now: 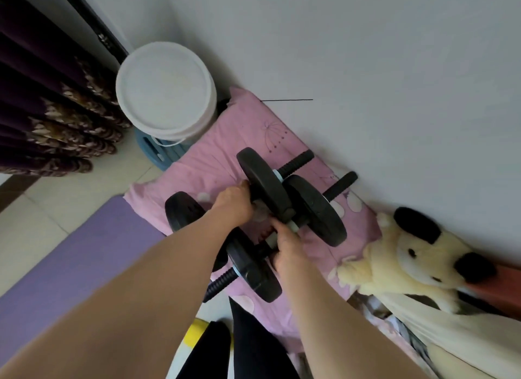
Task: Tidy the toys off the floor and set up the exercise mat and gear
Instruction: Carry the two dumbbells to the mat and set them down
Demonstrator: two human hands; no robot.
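Two black dumbbells lie side by side on a pink cushion (225, 142) next to the wall. My left hand (232, 202) is closed around the handle of the left dumbbell (263, 185), whose near plate shows behind my forearm. My right hand (287, 250) grips the handle of the right dumbbell (314, 209), between its two plates. A purple exercise mat (79, 254) is spread on the floor to the left of the cushion.
A white lidded bucket (165, 89) stands on a blue stool in the corner, beside dark patterned curtains (48, 105). A cream plush dog (408, 254) with black ears leans on the wall at right. A yellow object (194, 335) shows by my dark-clothed legs.
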